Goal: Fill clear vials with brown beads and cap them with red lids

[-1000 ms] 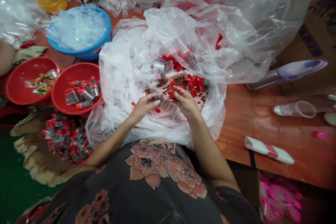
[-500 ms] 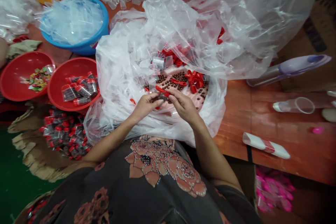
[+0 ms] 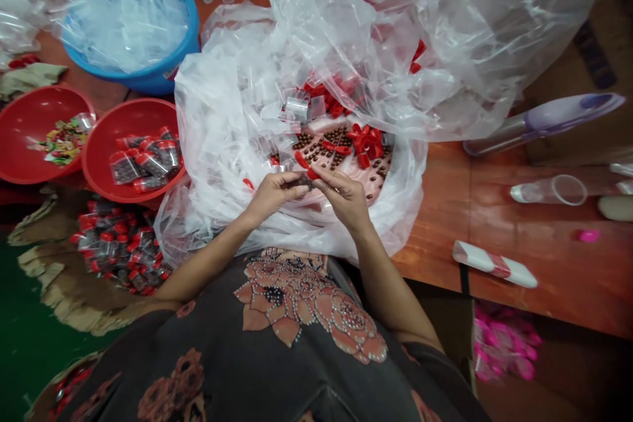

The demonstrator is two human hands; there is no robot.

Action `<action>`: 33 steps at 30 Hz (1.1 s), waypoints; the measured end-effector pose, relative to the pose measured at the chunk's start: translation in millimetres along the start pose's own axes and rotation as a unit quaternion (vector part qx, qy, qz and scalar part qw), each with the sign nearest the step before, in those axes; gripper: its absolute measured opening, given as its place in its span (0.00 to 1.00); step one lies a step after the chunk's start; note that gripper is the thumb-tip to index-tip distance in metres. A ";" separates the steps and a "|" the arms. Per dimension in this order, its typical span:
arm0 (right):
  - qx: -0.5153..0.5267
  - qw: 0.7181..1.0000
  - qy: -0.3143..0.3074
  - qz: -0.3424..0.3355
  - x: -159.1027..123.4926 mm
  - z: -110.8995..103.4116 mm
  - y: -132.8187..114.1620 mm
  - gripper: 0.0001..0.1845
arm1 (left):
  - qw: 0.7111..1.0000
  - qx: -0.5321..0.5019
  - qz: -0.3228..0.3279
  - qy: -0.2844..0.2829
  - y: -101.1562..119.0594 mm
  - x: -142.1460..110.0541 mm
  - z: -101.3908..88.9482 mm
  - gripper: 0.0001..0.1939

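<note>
Red plastic cap piece pinched in the fingers of the right hand, pretty narrow grip, thumb and fingertips close together. Left hand has a small clear container with dark stuff in it, also held between thumb and fingers. Cap and container are right up against each other, fingertips nearly meeting, so can't tell whether the cap is seated or not.

All of that is just over the near part of a big crinkly plastic bag with its mouth spread wide. Inside it: brown balls scattered over a pinkish surface, a clump of red caps on the right, and clear empties further back.

Off to the left, one red bowl holds a bunch of filled jars, with a bigger heap of jars below it. Next bowl over has colourful little bits. Blue basin behind is piled with clear plastic pieces.
</note>
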State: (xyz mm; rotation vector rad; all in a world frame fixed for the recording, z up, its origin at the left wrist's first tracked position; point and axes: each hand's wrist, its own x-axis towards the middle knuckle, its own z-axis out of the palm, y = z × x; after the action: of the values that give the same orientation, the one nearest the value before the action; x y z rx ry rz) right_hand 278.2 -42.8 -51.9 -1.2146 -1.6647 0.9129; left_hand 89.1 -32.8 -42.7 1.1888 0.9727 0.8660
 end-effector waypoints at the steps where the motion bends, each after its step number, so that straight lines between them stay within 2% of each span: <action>1: -0.013 1.000 -0.016 0.002 0.2 -1.9 0.5 0.17 | 1.000 -0.008 -0.005 0.002 -0.5 -0.5 -0.4 0.14; 4: -0.079 0.995 -0.065 -0.014 -0.7 -3.5 1.8 0.23 | 0.999 -0.024 -0.018 0.019 -0.6 -1.9 0.2 0.15; 6: -0.123 0.987 -0.087 -0.046 -2.9 0.1 3.5 0.33 | 0.998 -0.040 -0.020 0.033 1.0 -2.5 2.6 0.15; 8: -0.146 0.984 -0.074 -0.073 -6.1 6.1 5.4 0.43 | 0.997 -0.060 -0.019 0.041 2.9 -2.5 6.0 0.17; 9: -0.152 0.984 -0.056 -0.077 -7.9 9.1 6.0 0.44 | 0.996 -0.075 -0.024 0.042 3.7 -2.3 7.7 0.18; 12: -0.168 0.983 -0.022 -0.068 -12.7 14.7 4.2 0.41 | 0.985 -0.149 -0.079 0.023 5.2 -0.2 10.2 0.25; 14: -0.177 0.980 -0.043 -0.078 -14.9 14.5 0.3 0.40 | 0.969 -0.209 -0.133 -0.011 6.1 1.6 9.3 0.33; 16: -0.183 0.976 -0.067 -0.102 -16.8 12.5 -3.2 0.39 | 0.950 -0.255 -0.175 -0.046 7.5 2.9 7.8 0.36; 18: -0.185 0.971 -0.075 -0.130 -19.0 10.7 -4.5 0.37 | 0.935 -0.286 -0.202 -0.058 8.8 2.8 7.3 0.34; 20: -0.184 0.969 -0.072 -0.149 -21.7 10.5 -3.3 0.36 | 0.924 -0.307 -0.223 -0.050 9.1 1.6 8.7 0.29; 23: -0.187 0.970 -0.060 -0.140 -24.6 12.9 -0.1 0.46 | 0.919 -0.314 -0.238 -0.024 5.9 -1.2 13.8 0.19; 25: -0.199 0.969 -0.072 -0.127 -24.5 15.0 0.5 0.55 | 0.921 -0.303 -0.243 -0.011 2.2 -3.1 17.5 0.17; 27: -0.210 0.964 -0.102 -0.126 -22.7 16.3 -0.4 0.57 | 0.928 -0.288 -0.236 0.007 -1.1 -4.8 20.2 0.16; 30: -0.208 0.961 -0.123 -0.136 -19.4 16.6 -2.4 0.51 | 0.941 -0.275 -0.196 0.023 -3.8 -7.0 21.0 0.16; 33: -0.216 0.960 -0.105 -0.147 -19.0 16.4 -3.5 0.44 | 0.949 -0.259 -0.177 0.004 -5.3 -9.1 21.0 0.17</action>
State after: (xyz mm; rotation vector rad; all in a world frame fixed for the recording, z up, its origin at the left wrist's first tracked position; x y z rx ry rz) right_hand 264.8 -63.1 -58.8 -1.1276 -2.2283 0.5198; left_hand 105.7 -49.2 -44.6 0.5403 0.8578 0.7703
